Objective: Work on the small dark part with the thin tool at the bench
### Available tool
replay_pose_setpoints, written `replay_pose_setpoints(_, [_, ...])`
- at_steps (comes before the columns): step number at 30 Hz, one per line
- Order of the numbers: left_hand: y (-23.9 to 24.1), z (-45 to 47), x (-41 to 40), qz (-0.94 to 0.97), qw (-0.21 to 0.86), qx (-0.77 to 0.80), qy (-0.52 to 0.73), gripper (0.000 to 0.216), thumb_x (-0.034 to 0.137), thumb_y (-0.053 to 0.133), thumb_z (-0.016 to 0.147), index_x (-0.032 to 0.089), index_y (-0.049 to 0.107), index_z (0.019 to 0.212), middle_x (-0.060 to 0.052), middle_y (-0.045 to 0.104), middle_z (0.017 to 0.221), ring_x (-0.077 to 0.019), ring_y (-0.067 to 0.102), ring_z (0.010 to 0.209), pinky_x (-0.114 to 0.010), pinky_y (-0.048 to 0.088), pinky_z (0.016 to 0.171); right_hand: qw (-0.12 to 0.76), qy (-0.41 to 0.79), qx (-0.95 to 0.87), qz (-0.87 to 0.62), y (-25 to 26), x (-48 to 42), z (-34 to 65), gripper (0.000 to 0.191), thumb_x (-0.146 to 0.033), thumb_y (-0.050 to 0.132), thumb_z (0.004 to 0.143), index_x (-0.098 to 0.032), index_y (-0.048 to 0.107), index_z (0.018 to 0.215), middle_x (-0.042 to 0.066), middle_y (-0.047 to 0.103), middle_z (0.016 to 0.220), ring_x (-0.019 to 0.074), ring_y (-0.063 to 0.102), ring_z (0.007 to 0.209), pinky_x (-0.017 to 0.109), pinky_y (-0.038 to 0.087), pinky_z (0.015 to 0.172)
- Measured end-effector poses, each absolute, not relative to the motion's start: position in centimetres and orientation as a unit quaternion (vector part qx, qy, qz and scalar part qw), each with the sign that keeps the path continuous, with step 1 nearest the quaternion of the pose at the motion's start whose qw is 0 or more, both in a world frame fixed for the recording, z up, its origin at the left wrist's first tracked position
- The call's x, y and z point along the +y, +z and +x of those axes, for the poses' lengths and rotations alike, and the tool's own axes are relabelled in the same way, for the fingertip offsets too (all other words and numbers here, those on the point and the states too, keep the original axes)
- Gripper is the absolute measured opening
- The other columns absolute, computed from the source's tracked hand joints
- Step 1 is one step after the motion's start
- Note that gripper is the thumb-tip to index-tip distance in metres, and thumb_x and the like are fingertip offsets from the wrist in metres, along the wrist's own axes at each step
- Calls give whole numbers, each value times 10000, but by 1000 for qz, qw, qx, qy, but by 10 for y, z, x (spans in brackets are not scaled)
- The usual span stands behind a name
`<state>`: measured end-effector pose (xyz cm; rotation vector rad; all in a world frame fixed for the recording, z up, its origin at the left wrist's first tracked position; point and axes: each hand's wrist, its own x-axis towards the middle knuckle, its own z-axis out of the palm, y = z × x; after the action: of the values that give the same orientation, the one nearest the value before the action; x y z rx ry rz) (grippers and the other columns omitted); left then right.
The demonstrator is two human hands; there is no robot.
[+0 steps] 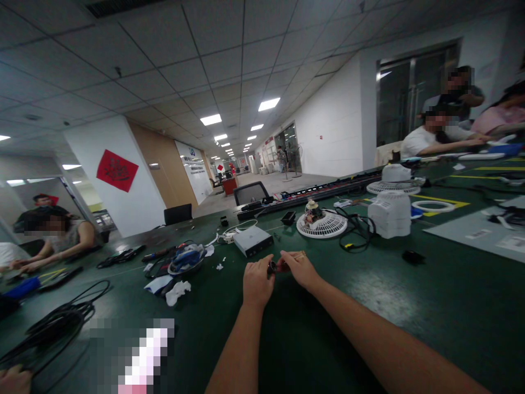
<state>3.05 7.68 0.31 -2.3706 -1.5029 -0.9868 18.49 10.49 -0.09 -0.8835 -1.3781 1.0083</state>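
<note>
Over the green tabletop, my left hand [257, 283] is closed round a small dark cylindrical part [271, 267] with a round end. My right hand [300, 269] is close beside it, its fingertips pinched together at the part's right side; what they hold is too small to make out. Just beyond both hands lies a grey-white box-shaped device [253, 241]. Behind and to the right, a white round fan grille [322, 225] carries an exposed motor [313, 212]. A small black open box [288, 218] sits between the device and the grille.
White plastic housings [389, 214] and black cables [357, 232] lie to the right. On the left are a bowl of blue cloth [186, 258], crumpled white paper [178, 293] and a coiled black cable [61, 323]. Other people sit at both sides; another person's hand [15, 380] shows bottom left.
</note>
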Motion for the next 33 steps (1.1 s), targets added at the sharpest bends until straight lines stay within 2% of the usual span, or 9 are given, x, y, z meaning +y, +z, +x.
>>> replay_pose_setpoints(6, [4,31,76,-786,77,-514,-334,478,93,624,771,225,547,1224,-51,677,1119,-203,615,1010,-362,423,907,566,442,-582,-382,-2,106,184,494,-613,547,762,-169,667,580,71,692,595,203,650,565,322,532,593])
replay_pose_setpoints(10, [4,31,76,-793,80,-510,-322,439,98,611,779,210,570,1201,-56,676,1119,-212,610,1005,-371,420,905,583,405,-583,-395,-1,106,185,478,-576,508,803,-172,681,616,77,715,659,204,664,618,312,534,618])
replay_pose_setpoints(14, [3,31,76,-799,86,-502,-319,393,98,608,778,190,595,1160,-63,677,1119,-210,606,1019,-379,411,918,570,414,-577,-413,-3,108,186,477,-559,516,787,-164,653,556,65,666,556,187,633,540,297,514,569])
replay_pose_setpoints(18, [3,31,77,-808,94,-494,-308,368,115,609,781,200,618,1139,-70,681,1102,-208,608,1021,-379,415,911,575,414,-582,-398,-5,109,185,456,-538,502,798,-161,674,606,56,677,591,177,628,554,278,486,544])
replay_pose_setpoints(29, [4,34,74,-823,122,-485,-268,416,191,589,778,194,615,1193,-75,669,1052,-234,583,977,-389,415,890,587,481,-527,-383,-14,119,186,447,-584,592,715,-177,615,530,43,644,530,169,601,501,308,517,568])
replay_pose_setpoints(33, [2,34,75,-819,124,-493,-267,436,217,580,790,182,596,1224,-75,658,1075,-232,580,956,-366,433,874,585,479,-533,-380,-14,119,186,451,-578,572,738,-173,617,546,37,635,534,168,598,504,309,514,576])
